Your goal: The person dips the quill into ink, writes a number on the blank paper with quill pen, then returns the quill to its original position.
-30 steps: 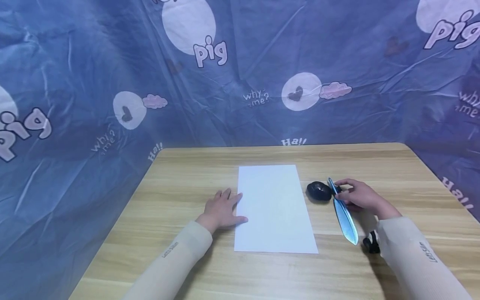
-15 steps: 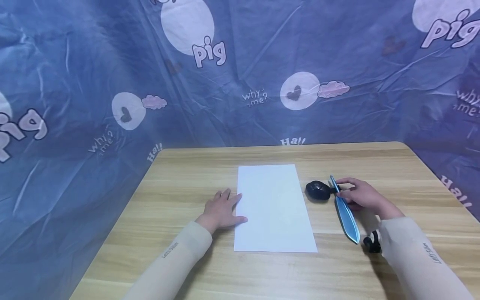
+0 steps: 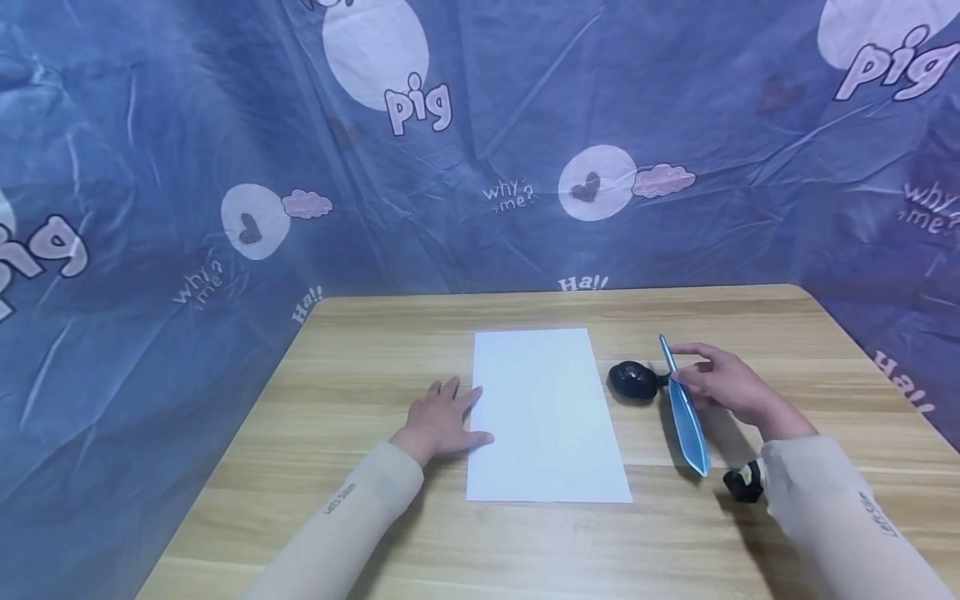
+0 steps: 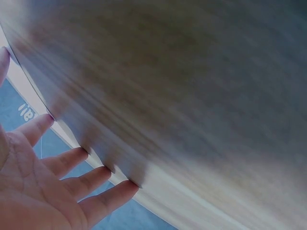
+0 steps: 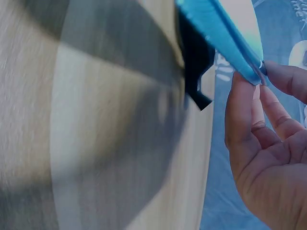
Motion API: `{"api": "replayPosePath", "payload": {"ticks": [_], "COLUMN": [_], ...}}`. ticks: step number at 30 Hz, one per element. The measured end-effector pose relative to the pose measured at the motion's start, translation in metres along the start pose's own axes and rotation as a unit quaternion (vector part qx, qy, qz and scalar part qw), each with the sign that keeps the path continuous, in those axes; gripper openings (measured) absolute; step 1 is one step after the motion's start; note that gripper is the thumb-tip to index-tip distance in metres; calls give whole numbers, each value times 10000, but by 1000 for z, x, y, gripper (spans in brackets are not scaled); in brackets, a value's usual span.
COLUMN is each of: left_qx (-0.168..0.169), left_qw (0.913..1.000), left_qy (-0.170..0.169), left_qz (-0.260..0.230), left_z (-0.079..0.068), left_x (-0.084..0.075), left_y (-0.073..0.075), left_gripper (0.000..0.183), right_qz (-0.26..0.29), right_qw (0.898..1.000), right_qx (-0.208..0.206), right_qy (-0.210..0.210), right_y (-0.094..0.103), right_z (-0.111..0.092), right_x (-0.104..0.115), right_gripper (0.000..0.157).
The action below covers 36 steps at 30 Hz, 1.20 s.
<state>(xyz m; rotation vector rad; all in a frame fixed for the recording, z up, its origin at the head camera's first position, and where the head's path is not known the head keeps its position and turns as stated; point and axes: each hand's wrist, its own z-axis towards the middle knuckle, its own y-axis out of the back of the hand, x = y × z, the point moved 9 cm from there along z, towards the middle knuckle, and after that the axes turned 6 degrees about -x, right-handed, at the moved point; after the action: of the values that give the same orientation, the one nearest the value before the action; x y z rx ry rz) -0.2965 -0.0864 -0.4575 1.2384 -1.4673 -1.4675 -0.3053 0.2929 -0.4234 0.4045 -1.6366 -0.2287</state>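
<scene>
My left hand lies spread on the wooden table, with thumb and forefinger over the left edge of a blank white sheet of paper. Its fingertips press against the tabletop in the left wrist view. To the right of the paper, my right hand pinches a light blue, flat, long pouch-like thing near its far end, between thumb and fingers. That blue thing slants, and its shadow falls beside it on the table. Just left of it sits a rounded, glossy black thing with a narrow black end.
The wooden table has pale grain and rounded far corners. Behind and beside it hangs a blue printed cloth. A small black device shows by my right sleeve, above the table.
The right hand has raised the blue pouch-like thing a little, and its far end has moved farther back. The left hand and the paper stay put.
</scene>
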Motion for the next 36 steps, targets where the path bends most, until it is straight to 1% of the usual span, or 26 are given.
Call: {"api": "replayPosePath", "payload": {"ticks": [4,6,10,14,16,19,23,26,33,36], "left_qx": [13,20,47,70,86,112,131,127,125,119], "left_qw": [10000,10000,10000,10000,10000,9999,9999,9999,9999,9999], "left_qy": [-22,-25,-21,-27,-33,-29,-34,-41,-32,-33], "left_qz": [-16,-7,1,-19,-26,-34,-47,-66,-80,-93], "left_z": [-1,-1,-2,-2,-2,-2,-2,-2,-2,-3], "left_x": [-1,-2,-2,-1,-1,-1,-2,-2,-2,-2], "left_y": [1,2,4,5,4,4,5,6,6,6], "left_gripper": [85,85,85,85,85,85,85,85,84,84], "right_qz": [155,244,369,325,282,223,70,-76,168,63], "right_qw": [9999,9997,9991,9989,9989,9990,9992,9991,9990,9989], "right_qx": [4,-6,-29,-26,-16,-15,-7,33,89,86], "right_qy": [47,73,193,332,363,392,389,423,398,449], "right_y": [-3,-4,-6,-8,-9,-9,-10,-11,-12,-12], "right_z": [-3,-4,-7,-9,-10,-11,-12,-13,-16,-16], "right_x": [8,12,17,21,21,21,21,22,26,27], "right_gripper": [62,59,42,26,21,23,35,41,43,45]}}
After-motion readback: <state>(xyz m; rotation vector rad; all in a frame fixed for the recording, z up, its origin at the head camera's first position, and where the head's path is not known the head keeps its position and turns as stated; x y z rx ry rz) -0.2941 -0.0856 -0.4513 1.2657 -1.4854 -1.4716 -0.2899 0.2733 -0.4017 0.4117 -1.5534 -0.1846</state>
